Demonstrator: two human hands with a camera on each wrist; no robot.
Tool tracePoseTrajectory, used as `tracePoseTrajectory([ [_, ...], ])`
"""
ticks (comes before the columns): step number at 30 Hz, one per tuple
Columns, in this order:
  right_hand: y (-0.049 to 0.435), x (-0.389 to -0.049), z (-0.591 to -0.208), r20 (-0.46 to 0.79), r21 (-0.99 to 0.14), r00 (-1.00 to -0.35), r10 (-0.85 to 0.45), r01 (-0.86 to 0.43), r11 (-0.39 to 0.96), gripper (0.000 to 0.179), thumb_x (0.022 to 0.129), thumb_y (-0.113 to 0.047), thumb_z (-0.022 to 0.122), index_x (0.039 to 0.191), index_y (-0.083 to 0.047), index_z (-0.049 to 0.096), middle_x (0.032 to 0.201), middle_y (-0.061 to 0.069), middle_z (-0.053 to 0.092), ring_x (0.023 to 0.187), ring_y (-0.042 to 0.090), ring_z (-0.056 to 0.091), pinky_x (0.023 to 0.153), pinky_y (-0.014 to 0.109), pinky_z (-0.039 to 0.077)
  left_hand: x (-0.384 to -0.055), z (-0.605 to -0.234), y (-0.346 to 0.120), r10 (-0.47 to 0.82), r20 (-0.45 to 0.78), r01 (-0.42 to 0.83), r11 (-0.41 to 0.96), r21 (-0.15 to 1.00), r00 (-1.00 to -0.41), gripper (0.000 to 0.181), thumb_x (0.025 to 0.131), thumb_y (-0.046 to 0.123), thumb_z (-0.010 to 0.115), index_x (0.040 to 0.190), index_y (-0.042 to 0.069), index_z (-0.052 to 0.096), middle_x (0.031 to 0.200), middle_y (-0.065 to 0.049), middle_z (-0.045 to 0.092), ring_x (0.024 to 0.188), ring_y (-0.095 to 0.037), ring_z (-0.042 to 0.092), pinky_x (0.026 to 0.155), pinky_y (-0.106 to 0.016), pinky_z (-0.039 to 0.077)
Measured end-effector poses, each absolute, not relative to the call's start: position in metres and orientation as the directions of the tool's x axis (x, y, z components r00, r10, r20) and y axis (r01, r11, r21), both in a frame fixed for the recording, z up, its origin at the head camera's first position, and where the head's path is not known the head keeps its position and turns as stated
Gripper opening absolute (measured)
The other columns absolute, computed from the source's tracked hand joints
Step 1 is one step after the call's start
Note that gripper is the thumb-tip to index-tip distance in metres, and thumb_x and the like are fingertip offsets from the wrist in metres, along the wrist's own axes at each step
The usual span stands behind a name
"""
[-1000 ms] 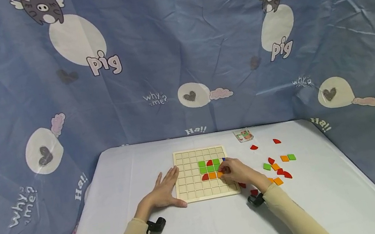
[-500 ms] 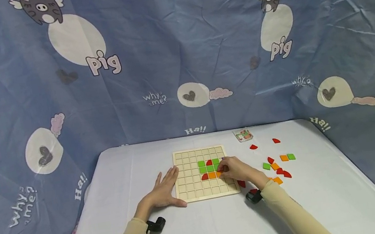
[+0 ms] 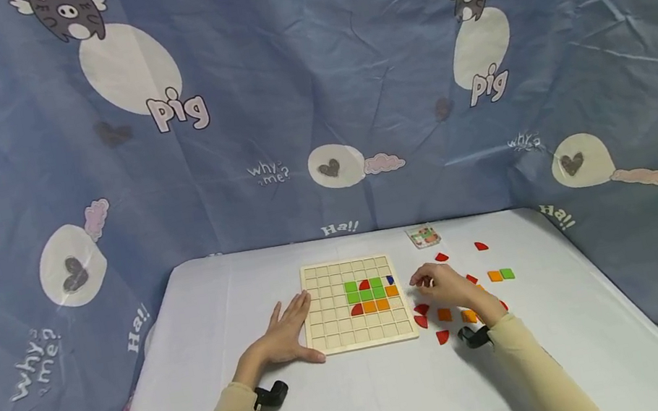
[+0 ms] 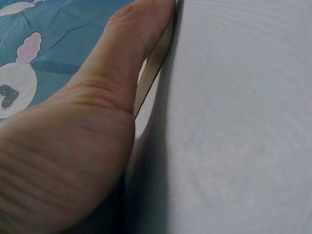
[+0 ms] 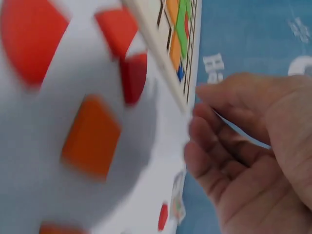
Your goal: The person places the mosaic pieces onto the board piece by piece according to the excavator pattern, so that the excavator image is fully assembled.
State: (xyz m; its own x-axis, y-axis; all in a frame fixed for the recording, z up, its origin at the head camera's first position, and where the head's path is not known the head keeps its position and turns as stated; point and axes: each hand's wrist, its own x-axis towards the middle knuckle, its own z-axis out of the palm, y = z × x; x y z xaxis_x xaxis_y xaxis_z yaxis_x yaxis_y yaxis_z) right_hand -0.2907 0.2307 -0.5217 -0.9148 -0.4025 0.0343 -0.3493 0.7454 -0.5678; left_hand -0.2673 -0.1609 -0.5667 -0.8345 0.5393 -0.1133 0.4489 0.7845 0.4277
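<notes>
A wooden grid board (image 3: 329, 319) lies on the white table. In it sit green squares (image 3: 352, 292), orange squares (image 3: 370, 307), red quarter-circle pieces (image 3: 357, 310) and a small blue piece (image 3: 390, 280). My left hand (image 3: 286, 334) rests with spread fingers at the board's left edge; the left wrist view shows the thumb (image 4: 122, 53) against the board's side. Just off the board's right edge, over the table, is my right hand (image 3: 445, 285). Its fingers are loosely bent, and nothing shows between thumb and fingertips in the right wrist view. Below it lies a loose orange square (image 5: 92, 139).
Loose red quarter-circles (image 3: 442, 337), orange squares (image 3: 496, 276) and a green square (image 3: 508, 274) are scattered right of the board. A small picture card (image 3: 424, 236) lies near the table's back edge. Behind the table hangs a blue printed cloth (image 3: 258, 100).
My right hand has left the board and moved right, over the loose pieces. An orange square now shows in the board's right part where the hand was. My left hand has stayed put.
</notes>
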Motion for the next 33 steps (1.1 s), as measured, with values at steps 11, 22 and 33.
tracePoseTrajectory([
  [11,0.246,-0.278,-0.539,-0.093,-0.558,-0.877,-0.472,-0.347,0.754,0.022,0.083,-0.011,0.074,0.104,-0.015,0.070,0.093,-0.007,0.060,0.081,0.011,0.052,0.071,0.022,0.047,-0.266,-0.566,-0.161,0.535,-0.117,0.443,0.787,0.430,-0.836,0.138,0.061,0.077,0.070,0.154,0.003,0.001,0.163,-0.012,-0.002,0.151,-0.029,-0.002,0.120,-0.056,-0.009],
  [22,0.238,-0.275,-0.541,-0.038,-0.545,-0.889,-0.457,-0.365,0.755,0.018,0.083,-0.014,0.075,0.099,-0.013,0.071,0.090,-0.005,0.061,0.077,0.009,0.052,0.067,0.020,0.048,-0.269,-0.566,-0.159,0.545,-0.103,0.455,0.777,0.435,-0.832,0.136,0.063,0.074,0.072,0.154,0.001,0.001,0.163,-0.014,-0.001,0.151,-0.031,-0.001,0.119,-0.058,-0.009],
  [33,0.228,-0.276,-0.545,-0.021,-0.570,-0.944,-0.328,-0.258,0.780,0.019,0.081,-0.021,0.078,0.096,-0.014,0.067,0.086,-0.005,0.061,0.076,0.010,0.054,0.067,0.021,0.050,-0.269,-0.567,-0.160,0.545,-0.104,0.457,0.779,0.428,-0.832,0.137,0.063,0.075,0.071,0.154,0.002,0.000,0.163,-0.013,-0.003,0.151,-0.030,-0.001,0.119,-0.057,-0.009],
])
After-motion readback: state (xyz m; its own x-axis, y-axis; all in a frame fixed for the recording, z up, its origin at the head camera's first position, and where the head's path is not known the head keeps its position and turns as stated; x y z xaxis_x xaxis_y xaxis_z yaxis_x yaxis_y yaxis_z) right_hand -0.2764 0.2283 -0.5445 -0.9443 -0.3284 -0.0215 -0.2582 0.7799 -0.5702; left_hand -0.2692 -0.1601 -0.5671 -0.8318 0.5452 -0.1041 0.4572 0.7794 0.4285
